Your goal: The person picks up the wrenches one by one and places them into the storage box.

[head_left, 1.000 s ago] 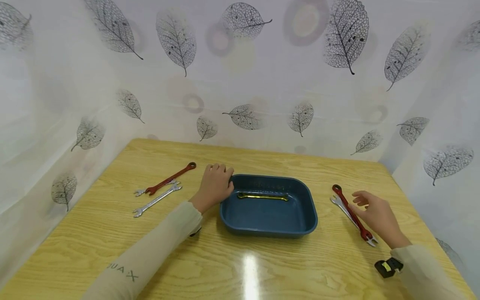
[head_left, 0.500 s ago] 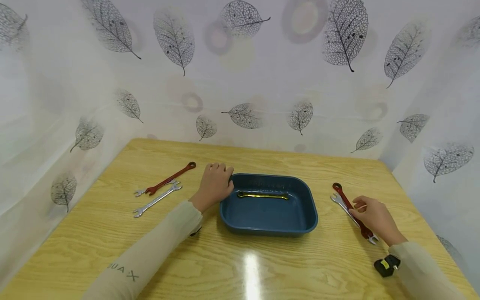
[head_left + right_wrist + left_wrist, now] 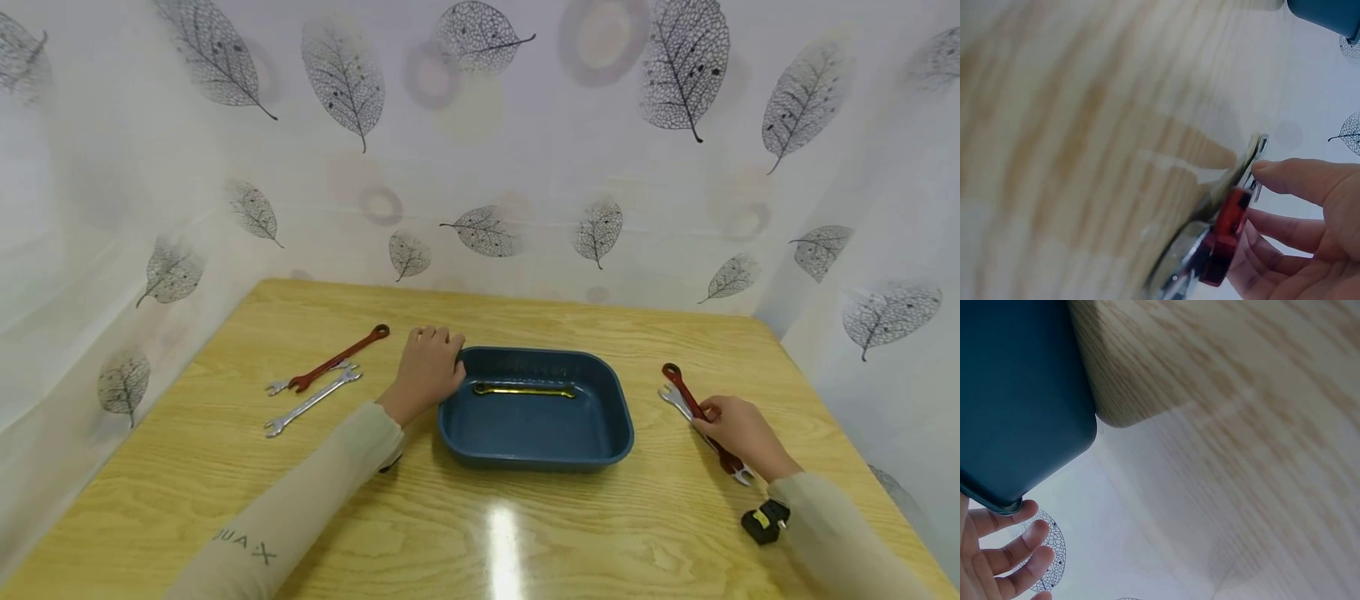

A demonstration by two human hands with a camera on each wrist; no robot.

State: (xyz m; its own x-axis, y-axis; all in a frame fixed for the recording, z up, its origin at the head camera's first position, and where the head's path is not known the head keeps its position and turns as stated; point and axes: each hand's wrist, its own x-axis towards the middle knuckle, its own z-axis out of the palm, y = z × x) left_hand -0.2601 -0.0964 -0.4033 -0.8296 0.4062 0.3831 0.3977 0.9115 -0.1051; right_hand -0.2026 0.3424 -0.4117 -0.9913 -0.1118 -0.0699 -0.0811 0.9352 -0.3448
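Two hands at work: right hand (image 3: 738, 433) now pinching red wrench (image 3: 693, 408), left hand (image 3: 431, 371) unmoved, flat against tray (image 3: 536, 450).

Wooden table (image 3: 525, 542) carries 1 blue tray (image 3: 536, 450), 4 wrenches (image 3: 313, 402).

Your tabletop (image 3: 225, 467) is pale wood-grain laminate with a glossy sheen. The blue tray (image 3: 480, 442) looks like smooth matt plastic. The red wrench (image 3: 693, 406) under your fingers (image 3: 1285, 178) is painted metal, its neighbour bare shiny steel.
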